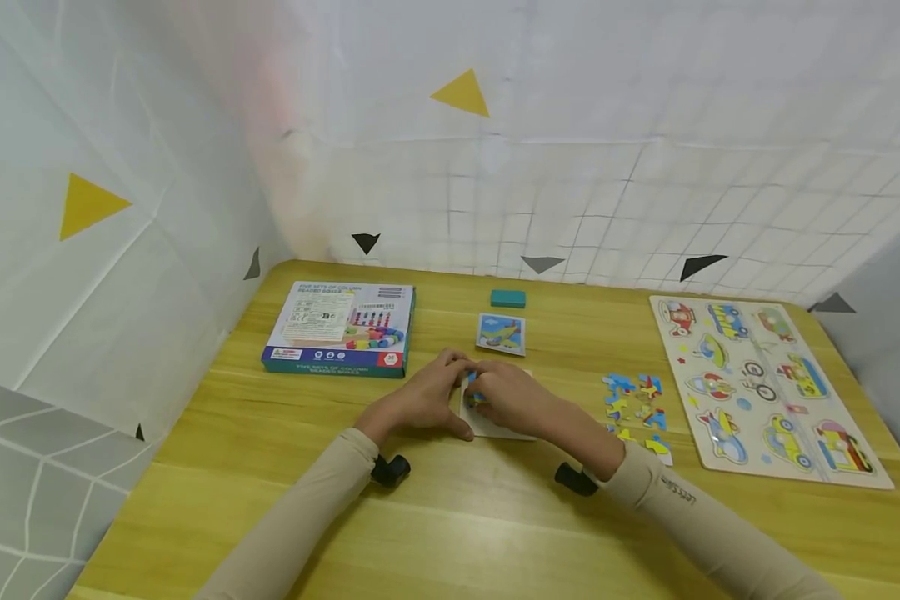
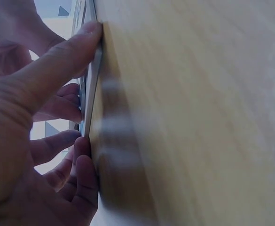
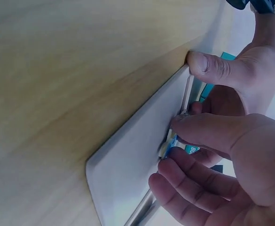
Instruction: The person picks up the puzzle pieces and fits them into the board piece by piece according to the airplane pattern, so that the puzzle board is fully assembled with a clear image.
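A small pale puzzle tray (image 1: 498,428) lies flat on the wooden table. My left hand (image 1: 426,397) grips its left side, thumb at the near corner and fingers toward the far edge. Over the tray, my right hand (image 1: 521,398) pinches a small blue and yellow puzzle piece (image 3: 170,143) between thumb and fingertips. Blue pieces laid in the tray show partly between the hands; the rest is hidden. Just beyond stands a picture card (image 1: 501,335) of a yellow airplane. Loose jigsaw pieces (image 1: 633,408) are spread to the right of my right hand.
On the left lies a boxed bead set (image 1: 341,327). A small teal block (image 1: 508,298) sits behind the card. To the far right is a large wooden vehicle puzzle board (image 1: 776,392). White patterned cloth (image 1: 570,200) hangs behind the table.
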Demonstrator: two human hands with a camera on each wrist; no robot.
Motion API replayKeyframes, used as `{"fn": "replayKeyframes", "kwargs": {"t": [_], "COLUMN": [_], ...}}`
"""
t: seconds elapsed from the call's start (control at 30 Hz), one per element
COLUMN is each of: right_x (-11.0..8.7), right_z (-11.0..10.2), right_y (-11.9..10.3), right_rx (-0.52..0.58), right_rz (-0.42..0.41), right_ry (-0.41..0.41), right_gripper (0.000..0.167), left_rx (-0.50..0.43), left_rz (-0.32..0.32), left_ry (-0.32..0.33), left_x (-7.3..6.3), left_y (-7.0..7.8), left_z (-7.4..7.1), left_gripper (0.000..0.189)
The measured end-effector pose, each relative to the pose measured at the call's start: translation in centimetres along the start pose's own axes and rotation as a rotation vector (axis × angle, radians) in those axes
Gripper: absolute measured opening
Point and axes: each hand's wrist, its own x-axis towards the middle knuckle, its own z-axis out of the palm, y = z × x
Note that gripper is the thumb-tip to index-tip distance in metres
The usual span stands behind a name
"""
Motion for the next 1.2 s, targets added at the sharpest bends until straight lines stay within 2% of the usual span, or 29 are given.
{"fn": "replayKeyframes", "kwargs": {"t": [0.4, 0.73, 0.9, 1.2], "right_x": [0.0, -0.2, -0.4, -1.1], "right_z": [-0.5, 0.1, 0.1, -0.8], "right_y": [-0.1, 0.3, 0.3, 0.7], "right_rx": [0.041, 0.092, 0.092, 0.099], "right_rz": [0.017, 0.02, 0.03, 0.047], "right_ry": [-0.012, 0.043, 0.046, 0.045], "right_gripper": [0.012, 0.018, 0.019, 0.031], "left_rx": [-0.01, 0.001, -0.005, 0.002], "left_rz": [-0.002, 0.001, 0.006, -0.009], "left_ry": [0.002, 0.0, -0.004, -0.002], "left_x": [-0.1, -0.1, -0.1, -0.2], "left_y": [0.1, 0.0, 0.1, 0.2], "left_z": [-0.1, -0.1, -0.2, -0.1], "left_gripper": [0.094, 0.098, 0.096, 0.097]}}
